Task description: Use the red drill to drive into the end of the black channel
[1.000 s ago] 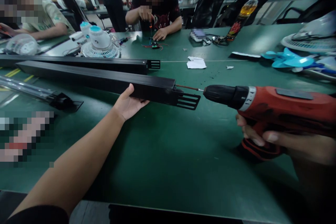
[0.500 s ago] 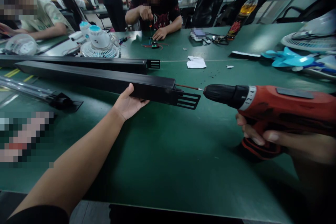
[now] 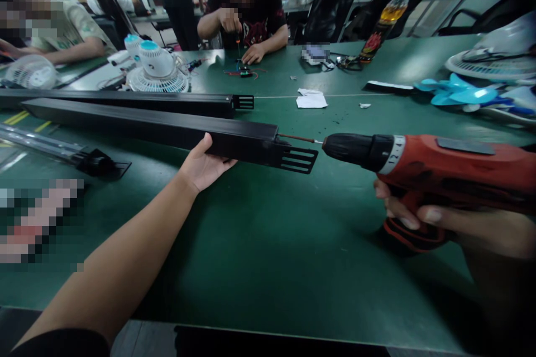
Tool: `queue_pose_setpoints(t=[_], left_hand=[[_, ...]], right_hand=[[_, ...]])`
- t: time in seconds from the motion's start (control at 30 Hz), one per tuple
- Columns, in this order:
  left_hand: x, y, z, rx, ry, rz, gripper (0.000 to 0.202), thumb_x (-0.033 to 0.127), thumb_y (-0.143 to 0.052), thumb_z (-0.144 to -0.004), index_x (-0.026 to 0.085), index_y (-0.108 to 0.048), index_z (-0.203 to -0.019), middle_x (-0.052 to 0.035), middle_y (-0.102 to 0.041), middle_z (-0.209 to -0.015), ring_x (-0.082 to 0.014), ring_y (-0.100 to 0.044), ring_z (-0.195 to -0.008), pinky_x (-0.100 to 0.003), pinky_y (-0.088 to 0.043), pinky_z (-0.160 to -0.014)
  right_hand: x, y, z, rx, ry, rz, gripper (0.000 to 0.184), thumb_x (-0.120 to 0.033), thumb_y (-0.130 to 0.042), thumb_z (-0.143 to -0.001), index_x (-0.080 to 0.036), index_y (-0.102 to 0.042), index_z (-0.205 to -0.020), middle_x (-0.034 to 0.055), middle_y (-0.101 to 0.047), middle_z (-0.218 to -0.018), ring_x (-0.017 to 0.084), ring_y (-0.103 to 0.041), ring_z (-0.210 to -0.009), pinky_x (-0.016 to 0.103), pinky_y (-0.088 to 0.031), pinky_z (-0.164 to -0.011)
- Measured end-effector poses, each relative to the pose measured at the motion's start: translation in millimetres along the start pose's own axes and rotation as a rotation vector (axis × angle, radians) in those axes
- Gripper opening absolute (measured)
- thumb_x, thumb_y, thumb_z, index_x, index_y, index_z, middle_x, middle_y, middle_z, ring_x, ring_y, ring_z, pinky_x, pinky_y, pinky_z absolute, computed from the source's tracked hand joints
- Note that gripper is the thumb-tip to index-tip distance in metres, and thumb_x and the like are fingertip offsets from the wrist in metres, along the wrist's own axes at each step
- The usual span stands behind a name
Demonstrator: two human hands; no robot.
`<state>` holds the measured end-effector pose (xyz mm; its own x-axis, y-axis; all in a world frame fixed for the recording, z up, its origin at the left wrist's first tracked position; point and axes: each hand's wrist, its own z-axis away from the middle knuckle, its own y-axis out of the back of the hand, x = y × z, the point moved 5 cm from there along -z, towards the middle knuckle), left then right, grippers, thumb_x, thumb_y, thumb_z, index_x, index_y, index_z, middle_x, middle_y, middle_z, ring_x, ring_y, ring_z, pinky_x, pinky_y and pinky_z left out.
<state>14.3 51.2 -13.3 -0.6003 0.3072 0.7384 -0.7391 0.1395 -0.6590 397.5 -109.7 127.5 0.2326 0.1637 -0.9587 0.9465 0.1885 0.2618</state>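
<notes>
My left hand (image 3: pixel 207 164) grips a long black rectangular profile (image 3: pixel 167 129) near its right end, thumb on the near side and fingers underneath. A flat slotted bracket (image 3: pixel 298 159) sticks out of that end. My right hand (image 3: pixel 414 215) is wrapped round the handle of a red and black cordless drill (image 3: pixel 452 170), which points left. From its chuck a long thin bit (image 3: pixel 299 138) reaches the top corner of the profile's end. Whether the bit's tip sits on a screw is hidden.
Behind lies a second black profile (image 3: pixel 188 103). Clear strips (image 3: pixel 42 142) are at left. White fan parts (image 3: pixel 154 67), a paper scrap (image 3: pixel 311 100), a bottle (image 3: pixel 383 28) and blue fan blades (image 3: pixel 464 92) stand farther back. Across the green table (image 3: pixel 272 256), a person works with a screwdriver (image 3: pixel 238 39).
The whole view has shifted very slightly. My hands, the profile and the drill keep the same positions relative to each other.
</notes>
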Motion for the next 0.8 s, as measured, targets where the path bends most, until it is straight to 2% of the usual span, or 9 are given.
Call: queue_pose_setpoints(t=[0.17, 0.5, 0.73, 0.8], left_hand=[[-0.1, -1.5, 0.7, 0.047, -0.029, -0.014, 0.055, 0.067, -0.095, -0.101, 0.029, -0.086, -0.141, -0.0161, -0.092, -0.149, -0.0443, -0.072, -0.170, -0.054, -0.064, -0.137], [-0.1, 1.8, -1.0, -0.017, 0.000, 0.015, 0.052, 0.065, -0.094, -0.103, 0.031, -0.087, -0.142, -0.0134, -0.094, -0.148, -0.0410, -0.077, -0.165, -0.050, -0.067, -0.133], [-0.5, 1.0, -1.0, -0.004, -0.006, 0.012, 0.050, 0.065, -0.092, -0.105, 0.030, -0.087, -0.141, -0.0145, -0.093, -0.148, -0.0422, -0.077, -0.165, -0.050, -0.068, -0.133], [-0.5, 0.2, -0.3, 0.009, -0.007, 0.007, 0.051, 0.066, -0.092, -0.105, 0.030, -0.087, -0.141, -0.0149, -0.093, -0.148, -0.0425, -0.076, -0.166, -0.051, -0.067, -0.134]], right_hand=[[-1.0, -1.1, 0.2, -0.014, 0.014, -0.014, 0.041, -0.049, -0.073, -0.061, -0.020, -0.069, -0.089, 0.0020, -0.055, -0.047, 0.019, -0.054, -0.039, 0.028, -0.041, -0.027], [-0.6, -0.7, -0.5, -0.026, 0.015, -0.015, 0.041, -0.048, -0.074, -0.060, -0.019, -0.069, -0.090, 0.0027, -0.056, -0.047, 0.019, -0.054, -0.040, 0.028, -0.042, -0.027], [1.1, -0.5, 0.7, -0.025, 0.013, -0.044, 0.041, -0.046, -0.074, -0.060, -0.019, -0.069, -0.090, 0.0010, -0.055, -0.047, 0.017, -0.052, -0.037, 0.026, -0.039, -0.025], [1.8, 0.9, 0.6, 0.018, -0.013, -0.019, 0.044, -0.048, -0.076, -0.056, -0.018, -0.070, -0.087, 0.0014, -0.055, -0.047, 0.018, -0.053, -0.038, 0.027, -0.041, -0.027]])
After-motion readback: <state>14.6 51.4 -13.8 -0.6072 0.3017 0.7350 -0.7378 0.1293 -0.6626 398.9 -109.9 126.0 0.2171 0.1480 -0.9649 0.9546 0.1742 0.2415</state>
